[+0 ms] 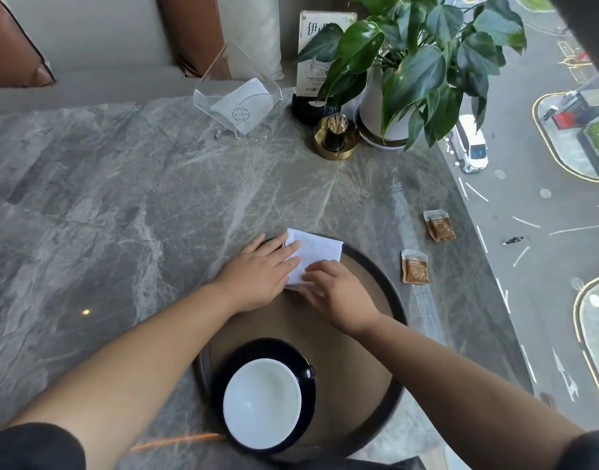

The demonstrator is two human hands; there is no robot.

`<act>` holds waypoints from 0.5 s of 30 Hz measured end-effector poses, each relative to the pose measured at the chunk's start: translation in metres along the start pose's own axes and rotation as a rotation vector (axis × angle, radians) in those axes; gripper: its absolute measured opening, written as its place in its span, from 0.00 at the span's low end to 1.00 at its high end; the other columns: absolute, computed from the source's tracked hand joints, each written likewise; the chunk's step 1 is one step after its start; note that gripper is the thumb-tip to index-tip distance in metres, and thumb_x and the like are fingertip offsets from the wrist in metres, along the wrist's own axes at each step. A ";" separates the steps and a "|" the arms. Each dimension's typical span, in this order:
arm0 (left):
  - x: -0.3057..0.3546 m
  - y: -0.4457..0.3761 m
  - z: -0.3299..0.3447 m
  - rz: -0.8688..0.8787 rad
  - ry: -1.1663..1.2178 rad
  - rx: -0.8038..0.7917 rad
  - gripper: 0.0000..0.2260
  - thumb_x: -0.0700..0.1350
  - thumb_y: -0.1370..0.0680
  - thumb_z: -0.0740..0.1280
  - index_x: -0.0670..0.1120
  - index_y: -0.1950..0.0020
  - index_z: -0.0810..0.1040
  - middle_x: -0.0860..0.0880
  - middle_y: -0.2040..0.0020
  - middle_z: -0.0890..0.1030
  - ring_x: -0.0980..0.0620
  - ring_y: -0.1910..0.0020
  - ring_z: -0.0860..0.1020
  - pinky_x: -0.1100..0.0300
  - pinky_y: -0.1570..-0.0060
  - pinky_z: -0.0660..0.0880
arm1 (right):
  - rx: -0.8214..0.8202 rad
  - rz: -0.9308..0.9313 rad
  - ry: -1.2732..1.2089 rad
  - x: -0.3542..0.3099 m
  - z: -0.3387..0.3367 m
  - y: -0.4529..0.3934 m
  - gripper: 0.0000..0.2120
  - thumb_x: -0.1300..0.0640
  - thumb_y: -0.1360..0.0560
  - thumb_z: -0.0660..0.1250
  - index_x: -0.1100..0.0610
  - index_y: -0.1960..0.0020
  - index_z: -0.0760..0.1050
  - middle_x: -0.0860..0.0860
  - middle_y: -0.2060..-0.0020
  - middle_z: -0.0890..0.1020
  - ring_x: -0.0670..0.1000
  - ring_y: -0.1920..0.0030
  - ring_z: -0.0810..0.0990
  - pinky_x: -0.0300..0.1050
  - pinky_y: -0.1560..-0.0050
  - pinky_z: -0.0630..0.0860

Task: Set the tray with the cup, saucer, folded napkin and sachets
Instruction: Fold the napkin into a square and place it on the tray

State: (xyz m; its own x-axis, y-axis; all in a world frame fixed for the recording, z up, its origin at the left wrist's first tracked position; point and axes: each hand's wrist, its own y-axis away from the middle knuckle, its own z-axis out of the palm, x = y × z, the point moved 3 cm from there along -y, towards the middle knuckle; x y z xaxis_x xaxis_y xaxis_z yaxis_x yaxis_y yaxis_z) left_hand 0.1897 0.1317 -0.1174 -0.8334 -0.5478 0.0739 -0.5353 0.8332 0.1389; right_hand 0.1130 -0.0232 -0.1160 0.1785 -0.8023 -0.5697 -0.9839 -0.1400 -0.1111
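A round brown tray [366,351] with a dark rim lies on the marble table. At its near side a cup [261,401], white inside, stands on a black saucer [257,349]. A white folded napkin [316,251] rests on the tray's far rim. My left hand [257,274] lies flat on the napkin's left part, fingers pressing it down. My right hand [335,290] presses its near right corner. Two brown sachets lie on the table right of the tray, one [415,266] near the rim, the other [440,225] farther back.
A clear napkin holder [238,103] with white napkins stands at the back. To its right are a gold toothpick holder [335,135], a sign stand [316,56] and a potted plant [410,69]. The table's right edge [471,232] runs along a window.
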 end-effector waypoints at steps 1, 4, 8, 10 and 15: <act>-0.002 0.001 0.003 0.008 -0.031 -0.012 0.20 0.49 0.20 0.58 0.48 0.29 0.68 0.49 0.24 0.62 0.46 0.24 0.56 0.44 0.28 0.53 | 0.084 0.085 -0.048 0.005 -0.006 0.002 0.07 0.59 0.27 0.71 0.62 0.52 0.81 0.56 0.54 0.82 0.58 0.55 0.80 0.50 0.51 0.78; -0.006 0.002 0.010 0.045 -0.099 -0.059 0.21 0.51 0.19 0.54 0.49 0.26 0.63 0.48 0.23 0.58 0.46 0.24 0.52 0.42 0.27 0.49 | 0.217 0.563 -0.213 0.028 -0.018 0.005 0.10 0.56 0.25 0.65 0.60 0.48 0.79 0.54 0.54 0.82 0.55 0.52 0.80 0.51 0.50 0.76; -0.012 0.006 0.015 0.054 -0.125 -0.105 0.22 0.52 0.18 0.50 0.49 0.25 0.58 0.49 0.22 0.53 0.46 0.23 0.48 0.42 0.26 0.45 | 0.127 0.947 -0.508 0.033 -0.015 -0.009 0.16 0.56 0.26 0.62 0.59 0.40 0.74 0.47 0.59 0.80 0.48 0.61 0.78 0.42 0.64 0.71; -0.015 0.009 0.017 0.046 -0.119 -0.117 0.22 0.53 0.18 0.48 0.50 0.24 0.56 0.49 0.21 0.51 0.47 0.23 0.46 0.44 0.26 0.42 | 0.115 1.019 -0.660 0.032 -0.012 -0.021 0.17 0.58 0.27 0.63 0.59 0.39 0.72 0.50 0.58 0.79 0.47 0.65 0.75 0.38 0.70 0.67; -0.020 0.015 0.017 0.038 -0.121 -0.116 0.23 0.54 0.19 0.46 0.50 0.24 0.55 0.50 0.21 0.51 0.48 0.23 0.45 0.44 0.26 0.42 | 0.126 1.046 -0.716 0.028 -0.008 -0.030 0.04 0.63 0.29 0.61 0.58 0.62 0.68 0.50 0.72 0.64 0.49 0.73 0.62 0.38 0.76 0.58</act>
State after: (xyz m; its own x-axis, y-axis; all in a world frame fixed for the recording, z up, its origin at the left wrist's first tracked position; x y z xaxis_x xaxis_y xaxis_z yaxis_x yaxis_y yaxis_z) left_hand 0.1960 0.1566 -0.1332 -0.8669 -0.4972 -0.0369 -0.4895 0.8349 0.2517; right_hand 0.1476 -0.0461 -0.1225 -0.6745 0.0004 -0.7383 -0.6575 0.4545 0.6009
